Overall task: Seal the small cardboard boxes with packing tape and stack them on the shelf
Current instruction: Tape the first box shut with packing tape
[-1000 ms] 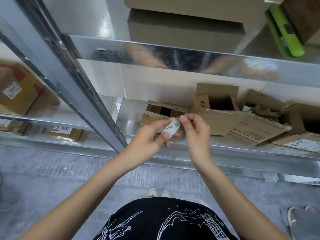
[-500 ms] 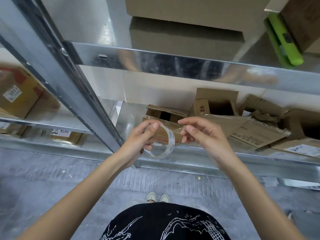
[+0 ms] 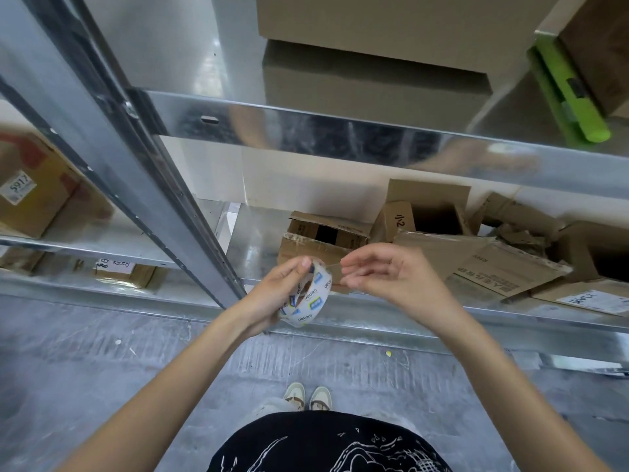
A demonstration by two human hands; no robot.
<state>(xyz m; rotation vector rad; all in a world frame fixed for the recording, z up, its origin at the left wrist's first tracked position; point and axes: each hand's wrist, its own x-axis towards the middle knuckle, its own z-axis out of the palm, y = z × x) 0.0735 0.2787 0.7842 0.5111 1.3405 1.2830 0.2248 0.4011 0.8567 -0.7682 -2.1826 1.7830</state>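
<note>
A galvanized metal shelf rack stands over a scuffed grey concrete floor, with a slanted steel upright crossing the left side. Far left, on a neighbouring shelf level, sits a brown box with a white label, and below it a smaller labelled box.

In the middle foreground the left hand grips a roll of clear packing tape, fingers curled around its rim and the thumb on top; the roll carries small blue and white printed marks. Just right of it, the right hand pinches the loose end of the tape between thumb and fingertips, a short clear strip stretched between roll and fingers. Both hands hover in front of the lower shelf edge, close together but not touching.

Behind them on the lower shelf lies an open small cardboard box with its flaps up, then another open box with handwriting on a flap. Further right, flattened cardboard and crumpled pieces pile up, ending in a box with a white shipping label.

On the upper shelf rest two large stacked boxes, and at far right a bright green tool lies beside another box.
</note>
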